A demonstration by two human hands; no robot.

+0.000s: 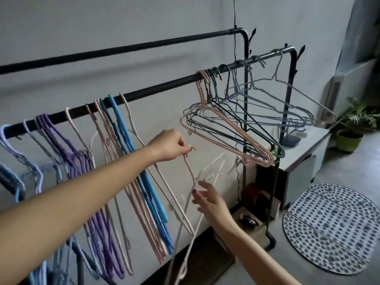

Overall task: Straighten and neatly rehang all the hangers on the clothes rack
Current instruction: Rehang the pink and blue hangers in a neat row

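midair, left hand (170, 147) pinching pink hanger (190, 171)

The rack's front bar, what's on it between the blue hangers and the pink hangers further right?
In the head view, that stretch of the front bar between the blue hangers and the pink hangers is bare.

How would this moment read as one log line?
left hand: pinching pink hanger hook | right hand: open by its shoulder | rail: gap ahead
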